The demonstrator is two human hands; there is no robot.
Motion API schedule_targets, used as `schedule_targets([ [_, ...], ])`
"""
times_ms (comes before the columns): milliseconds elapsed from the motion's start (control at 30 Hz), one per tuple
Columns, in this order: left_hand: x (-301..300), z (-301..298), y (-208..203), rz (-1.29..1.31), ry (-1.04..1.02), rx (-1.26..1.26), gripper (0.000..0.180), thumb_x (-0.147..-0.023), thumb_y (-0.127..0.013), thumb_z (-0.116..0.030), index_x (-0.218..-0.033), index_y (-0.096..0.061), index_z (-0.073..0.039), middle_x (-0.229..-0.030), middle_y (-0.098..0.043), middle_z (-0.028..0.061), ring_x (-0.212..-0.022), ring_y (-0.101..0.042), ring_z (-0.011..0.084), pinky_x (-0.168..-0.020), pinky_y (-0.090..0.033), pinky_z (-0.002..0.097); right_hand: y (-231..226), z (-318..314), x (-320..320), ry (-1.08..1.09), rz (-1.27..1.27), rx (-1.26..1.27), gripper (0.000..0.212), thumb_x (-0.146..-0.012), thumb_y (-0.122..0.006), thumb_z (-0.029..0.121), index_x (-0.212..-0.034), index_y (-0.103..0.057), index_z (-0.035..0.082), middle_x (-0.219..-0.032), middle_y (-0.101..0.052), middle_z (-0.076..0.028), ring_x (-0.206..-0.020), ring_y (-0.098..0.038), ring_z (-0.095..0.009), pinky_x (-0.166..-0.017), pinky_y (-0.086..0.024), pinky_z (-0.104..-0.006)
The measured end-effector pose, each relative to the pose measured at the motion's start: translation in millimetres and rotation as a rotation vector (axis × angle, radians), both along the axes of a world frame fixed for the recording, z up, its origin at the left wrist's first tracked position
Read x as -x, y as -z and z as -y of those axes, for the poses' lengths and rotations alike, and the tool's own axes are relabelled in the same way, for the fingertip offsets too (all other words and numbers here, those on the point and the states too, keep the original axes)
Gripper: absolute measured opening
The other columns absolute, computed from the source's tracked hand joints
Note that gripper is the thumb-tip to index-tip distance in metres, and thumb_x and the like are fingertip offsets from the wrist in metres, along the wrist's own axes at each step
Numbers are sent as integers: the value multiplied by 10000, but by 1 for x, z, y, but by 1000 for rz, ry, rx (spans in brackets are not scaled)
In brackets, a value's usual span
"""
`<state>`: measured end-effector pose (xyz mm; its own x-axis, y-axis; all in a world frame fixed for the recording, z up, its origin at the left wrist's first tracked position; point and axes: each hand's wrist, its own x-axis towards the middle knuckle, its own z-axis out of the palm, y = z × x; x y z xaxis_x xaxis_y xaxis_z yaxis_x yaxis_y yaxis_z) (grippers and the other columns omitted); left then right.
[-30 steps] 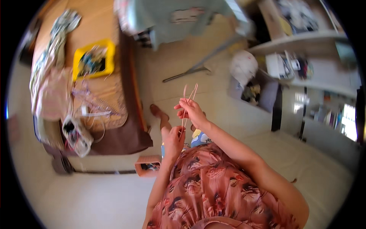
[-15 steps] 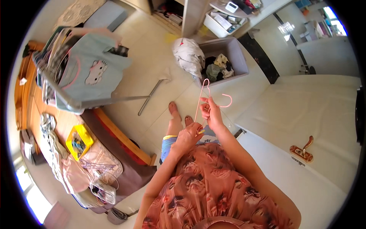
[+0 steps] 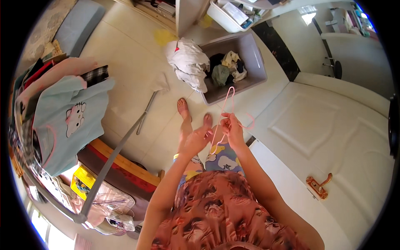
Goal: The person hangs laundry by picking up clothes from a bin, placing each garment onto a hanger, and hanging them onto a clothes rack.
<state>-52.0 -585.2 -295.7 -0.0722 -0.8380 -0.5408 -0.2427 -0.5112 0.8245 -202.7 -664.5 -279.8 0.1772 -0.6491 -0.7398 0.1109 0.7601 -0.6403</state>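
A thin pink clothes hanger is held between the fingers of my right hand, in front of my waist. Its hook curls out to the right of that hand, and one long side runs down past my left fingertips. My left hand is just left of the hanger, fingers partly spread with nothing visible in them. Beyond my hands, a grey bin holds several crumpled clothes. A bundled white cloth hangs over the bin's left side.
To the left, a metal rack carries hung clothes, with a light blue shirt in front. A mop lies on the floor. A yellow basket is on the bed. At the right stands a white door with a brass handle.
My left hand has come off the hanger's lower end and moved slightly left. The hanger stays in my right hand. The view has shifted, bringing the rack's bar and the bin lower left.
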Motion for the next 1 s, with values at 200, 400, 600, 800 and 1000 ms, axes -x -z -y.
schedule_targets([
  [200,-19,41,71,65,-104,-102,130,-804,-615,-122,-932,-626,-100,-830,-670,89,-742,-653,239,-661,-508,354,56,27,-17,35,-41,-187,276,-959,-466,284,-1036,-573,42,-717,-554,-6,-499,-350,-43,-457,-257,-197],
  [400,-15,77,147,172,-183,-124,162,-811,-600,-71,-968,-626,-43,-851,-668,85,-735,-643,181,-670,-508,305,118,79,-24,26,81,-308,213,-942,-503,227,-1012,-576,40,-714,-571,-8,-507,-393,-43,-463,-290,-195],
  [600,45,101,194,109,-362,-156,136,-821,-584,-73,-948,-633,-76,-796,-655,113,-685,-638,236,-623,-500,332,213,154,36,-1140,-951,698,109,-874,-542,159,-919,-515,64,-732,-641,-95,-613,-613,-233,-570,-471,-374],
  [800,117,128,223,-55,-365,-224,129,-822,-584,-50,-948,-607,-62,-830,-658,109,-689,-631,229,-630,-498,328,328,254,126,-1302,-1003,1009,49,-819,-527,107,-856,-512,79,-756,-633,-91,-738,-643,-278,-608,-491,-415],
  [1000,162,143,267,-108,-417,-270,156,-808,-597,-31,-963,-592,-49,-841,-652,99,-728,-635,224,-647,-498,327,441,301,185,-1179,-1090,596,235,-818,-550,113,-1045,-505,77,-985,-602,-154,-827,-627,-337,-661,-505,-441],
])
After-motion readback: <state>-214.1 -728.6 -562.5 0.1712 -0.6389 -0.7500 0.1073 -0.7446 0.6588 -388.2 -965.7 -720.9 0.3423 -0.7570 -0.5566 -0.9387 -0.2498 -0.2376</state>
